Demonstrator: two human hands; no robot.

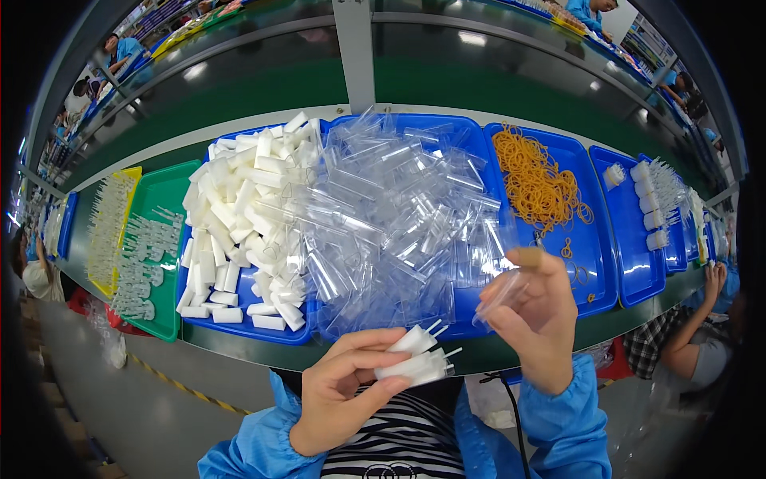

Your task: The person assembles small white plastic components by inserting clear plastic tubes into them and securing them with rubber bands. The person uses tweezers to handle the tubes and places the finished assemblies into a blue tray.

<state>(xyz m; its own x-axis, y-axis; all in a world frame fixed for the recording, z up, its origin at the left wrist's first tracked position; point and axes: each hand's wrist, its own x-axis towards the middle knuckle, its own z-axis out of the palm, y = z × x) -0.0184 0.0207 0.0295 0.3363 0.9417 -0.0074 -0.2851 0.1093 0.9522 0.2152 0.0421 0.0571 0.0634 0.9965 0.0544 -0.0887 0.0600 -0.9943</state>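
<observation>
My left hand [345,391], low in the middle, is closed around a small bundle of white blocks [415,355] with thin white prongs sticking out at the right end. To its right, my right hand [536,319] is raised above the tray edge and pinches a transparent plastic sleeve [501,298] between thumb and fingers. One finger of that hand has a tan covering on its tip. Behind both hands lies a large heap of similar transparent sleeves [391,215]. Left of this heap, loose white blocks [239,199] are piled in a blue tray [279,331].
Orange rubber bands [538,180] lie in a blue tray [597,239] at right. Beyond it, another blue tray [634,275] holds white pronged pieces [650,203]. At left are a green tray [166,319] and a yellow tray [100,283] with pronged parts. A metal post [353,56] rises behind; co-workers sit around.
</observation>
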